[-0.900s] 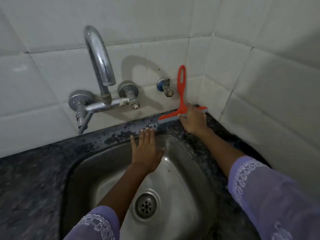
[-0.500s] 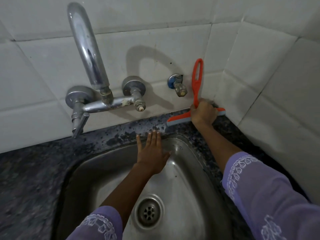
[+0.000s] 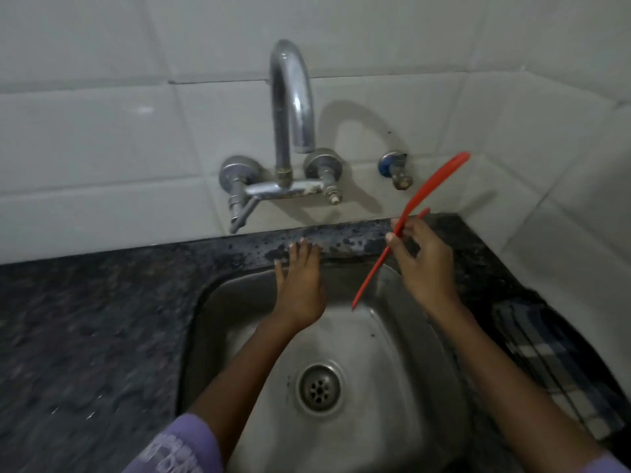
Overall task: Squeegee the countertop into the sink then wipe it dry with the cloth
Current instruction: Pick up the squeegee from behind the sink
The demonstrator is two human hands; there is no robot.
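My right hand (image 3: pixel 423 264) grips the red squeegee (image 3: pixel 415 199) and holds it lifted off the counter, seen edge-on, its blade end hanging over the back right of the steel sink (image 3: pixel 392 353). My left hand (image 3: pixel 300 285) lies flat on the sink's back rim, fingertips on the wet strip of dark speckled countertop (image 3: pixel 85 319) below the wall. A checked blue and white cloth (image 3: pixel 553 363) lies on the counter to the right of the sink.
A chrome wall faucet (image 3: pixel 290 131) arches over the back of the sink, with a small tap (image 3: pixel 396 169) to its right. White tiled walls close the back and the right corner. The drain (image 3: pixel 319 387) sits in the sink's middle.
My right hand has raised the squeegee from the back counter strip by the corner and swung it over the sink. The left hand has stayed on the rim. The camera view has shifted right.
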